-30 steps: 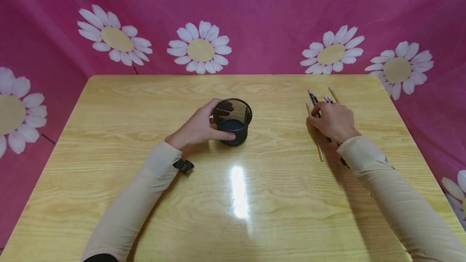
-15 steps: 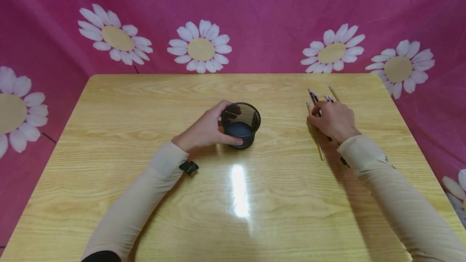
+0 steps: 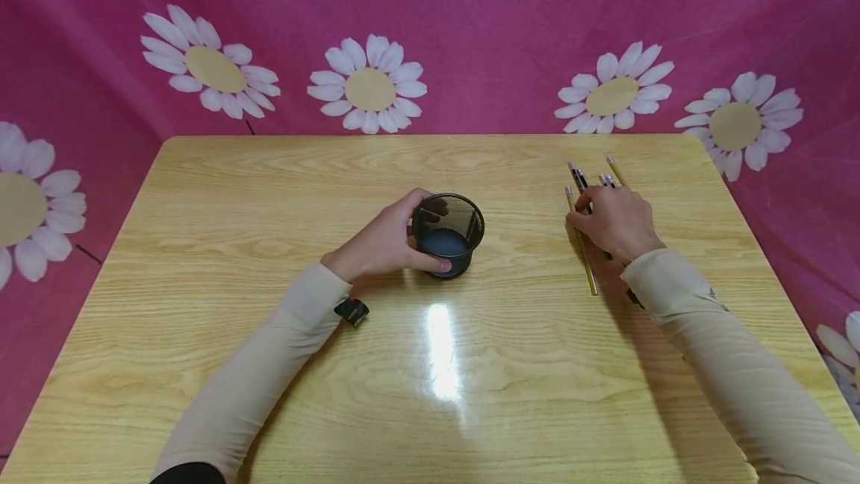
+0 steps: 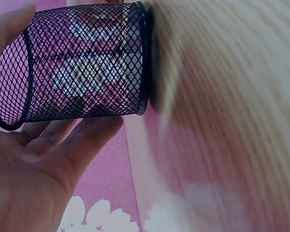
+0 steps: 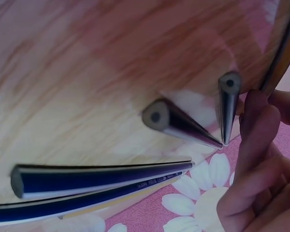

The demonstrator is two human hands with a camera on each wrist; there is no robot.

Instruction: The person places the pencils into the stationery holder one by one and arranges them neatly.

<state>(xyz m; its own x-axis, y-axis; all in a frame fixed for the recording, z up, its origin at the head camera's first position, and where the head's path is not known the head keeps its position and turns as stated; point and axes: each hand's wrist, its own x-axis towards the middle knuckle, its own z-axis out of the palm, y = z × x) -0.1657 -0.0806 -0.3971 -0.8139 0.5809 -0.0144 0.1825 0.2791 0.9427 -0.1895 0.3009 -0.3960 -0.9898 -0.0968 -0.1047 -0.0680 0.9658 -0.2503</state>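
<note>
A black mesh cup [image 3: 449, 245] stands upright near the middle of the table, gripped by my left hand [image 3: 386, 241], thumb in front and fingers behind. The left wrist view shows the cup's mesh wall [image 4: 82, 67] with the left hand [image 4: 38, 174] around it. At the right, my right hand [image 3: 618, 222] is over several pencils, thumb and forefinger pinching a yellow pencil [image 3: 587, 267]. In the right wrist view, this pencil [image 5: 284, 55] is at the right hand's [image 5: 261, 179] fingertips. Beside it lie two dark pencils [image 5: 184, 124] and two blue ones [image 5: 101, 180].
Another yellow pencil [image 3: 614, 169] lies beyond the right hand, its lower part hidden. The wooden table [image 3: 269, 178] ends at a pink cloth [image 3: 484, 43] printed with white flowers. A dark wrist device [image 3: 352, 311] hangs at the left cuff.
The left hand has moved the mesh cup right and a little nearer, mostly in the first half second. The right hand and the pencils show almost no movement.
</note>
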